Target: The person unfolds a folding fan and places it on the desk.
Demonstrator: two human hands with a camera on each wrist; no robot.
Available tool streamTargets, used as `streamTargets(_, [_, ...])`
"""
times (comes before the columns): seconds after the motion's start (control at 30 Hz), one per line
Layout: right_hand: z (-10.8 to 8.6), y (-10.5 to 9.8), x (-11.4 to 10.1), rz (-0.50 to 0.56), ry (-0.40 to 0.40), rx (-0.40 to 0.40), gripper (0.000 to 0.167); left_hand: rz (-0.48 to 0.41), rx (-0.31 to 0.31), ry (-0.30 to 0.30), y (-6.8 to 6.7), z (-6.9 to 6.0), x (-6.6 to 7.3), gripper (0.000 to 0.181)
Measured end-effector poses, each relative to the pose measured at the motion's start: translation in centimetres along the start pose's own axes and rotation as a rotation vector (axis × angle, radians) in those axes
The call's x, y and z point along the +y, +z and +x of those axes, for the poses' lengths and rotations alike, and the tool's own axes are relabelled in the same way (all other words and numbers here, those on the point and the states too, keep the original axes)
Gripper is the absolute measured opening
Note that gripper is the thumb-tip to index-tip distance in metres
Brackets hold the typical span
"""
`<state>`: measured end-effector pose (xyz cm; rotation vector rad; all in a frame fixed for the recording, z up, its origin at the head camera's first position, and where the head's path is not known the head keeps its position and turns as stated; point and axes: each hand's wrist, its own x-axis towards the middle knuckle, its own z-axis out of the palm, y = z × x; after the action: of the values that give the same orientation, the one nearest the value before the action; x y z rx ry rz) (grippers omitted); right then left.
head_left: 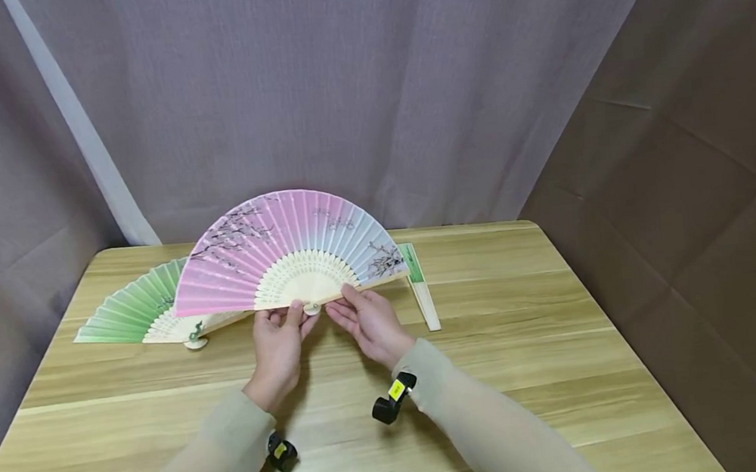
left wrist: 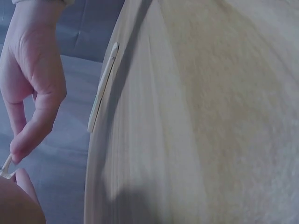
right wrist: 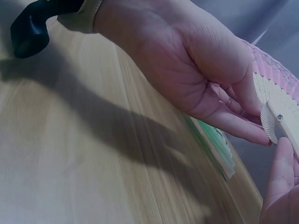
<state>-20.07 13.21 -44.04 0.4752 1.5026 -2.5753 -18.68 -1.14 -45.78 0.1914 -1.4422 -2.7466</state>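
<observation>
A pink and pale blue folding fan (head_left: pixel 296 236) with dark blossom branches is spread wide, held above the table. The left hand (head_left: pixel 278 352) pinches its lower edge left of the pivot, thumb in front. On the other side the right hand (head_left: pixel 374 326) pinches the base just right of the pivot, thumb on the rib. In the right wrist view, the right hand (right wrist: pixel 187 65) has its fingertips at the cream pivot end (right wrist: pixel 280 116), with the left hand (right wrist: pixel 282 191) close by. The left wrist view shows the right hand (left wrist: pixel 35 74) and part of the left hand (left wrist: pixel 18 203) meeting at the pivot.
A green fan (head_left: pixel 128 309) lies spread on the wooden table (head_left: pixel 537 395), partly behind the pink fan. To the right lies a folded green and cream fan (head_left: pixel 424 292). Grey curtains (head_left: pixel 309 83) hang behind the table, and a brown one (head_left: pixel 708 181) at right.
</observation>
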Motion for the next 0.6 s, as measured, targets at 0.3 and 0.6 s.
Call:
streamTargets(0.3, [-0.5,-0.1,-0.1,-0.008,-0.001,-0.003,0.021,0.022,0.008,-0.011,0.3,-0.4,0.1,0.035])
streamTargets(0.6, [-1.2,-1.5,-0.2,-0.046,-0.040,0.047,0.019,0.075,-0.041,-0.021,-2.1,-0.7,1.3,0.028])
